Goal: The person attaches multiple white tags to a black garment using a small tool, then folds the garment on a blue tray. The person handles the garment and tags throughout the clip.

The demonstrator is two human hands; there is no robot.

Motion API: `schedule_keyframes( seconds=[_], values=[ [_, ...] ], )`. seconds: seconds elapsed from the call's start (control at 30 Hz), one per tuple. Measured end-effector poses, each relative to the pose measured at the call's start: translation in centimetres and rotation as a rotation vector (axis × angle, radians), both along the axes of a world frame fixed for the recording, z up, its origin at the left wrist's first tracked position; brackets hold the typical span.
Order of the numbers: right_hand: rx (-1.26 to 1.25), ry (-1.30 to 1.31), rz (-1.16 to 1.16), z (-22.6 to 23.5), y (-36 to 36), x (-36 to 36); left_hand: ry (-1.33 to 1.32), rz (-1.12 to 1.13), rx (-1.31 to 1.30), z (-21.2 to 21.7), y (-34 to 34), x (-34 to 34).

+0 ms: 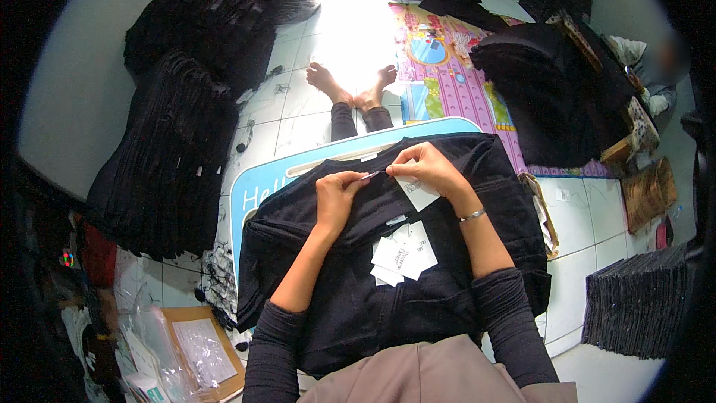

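Black garments (335,254) lie folded over a light blue lap table (246,179) in front of me. My left hand (339,198) is pinched near the collar of the top garment, with a small pale sliver at its fingertips. I cannot make out exactly what it grips. Close beside it, my right hand (432,168) pinches too, and a white hang tag (419,194) hangs from under its fingers. Between the two pinches runs a short dark strand. A fanned bunch of white hang tags (403,255) rests on the garment below the hands.
Tall piles of black garments (164,164) stand on the left. More black clothing (544,89) is heaped at right, by a pink patterned mat (455,67). A neat black stack (634,306) sits lower right. Plastic-wrapped cardboard (205,351) lies lower left. Another person (660,67) is at far right.
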State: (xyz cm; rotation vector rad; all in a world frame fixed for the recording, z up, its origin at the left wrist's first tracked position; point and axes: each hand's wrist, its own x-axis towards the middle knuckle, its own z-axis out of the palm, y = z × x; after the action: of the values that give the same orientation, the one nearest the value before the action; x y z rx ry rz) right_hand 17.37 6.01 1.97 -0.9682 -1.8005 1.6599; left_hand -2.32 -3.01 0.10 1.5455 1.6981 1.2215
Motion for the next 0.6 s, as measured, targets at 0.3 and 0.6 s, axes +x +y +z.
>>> schedule_keyframes(
  seconds=[0.3,0.6],
  values=[
    [0.082,0.010,0.044,-0.27,0.40,0.23,-0.014,0.005,-0.058,0.32,0.17,-0.14],
    [0.026,0.023,0.047,-0.54,0.50,0.04,0.013,0.001,-0.038,0.19,0.09,-0.17]
  ],
)
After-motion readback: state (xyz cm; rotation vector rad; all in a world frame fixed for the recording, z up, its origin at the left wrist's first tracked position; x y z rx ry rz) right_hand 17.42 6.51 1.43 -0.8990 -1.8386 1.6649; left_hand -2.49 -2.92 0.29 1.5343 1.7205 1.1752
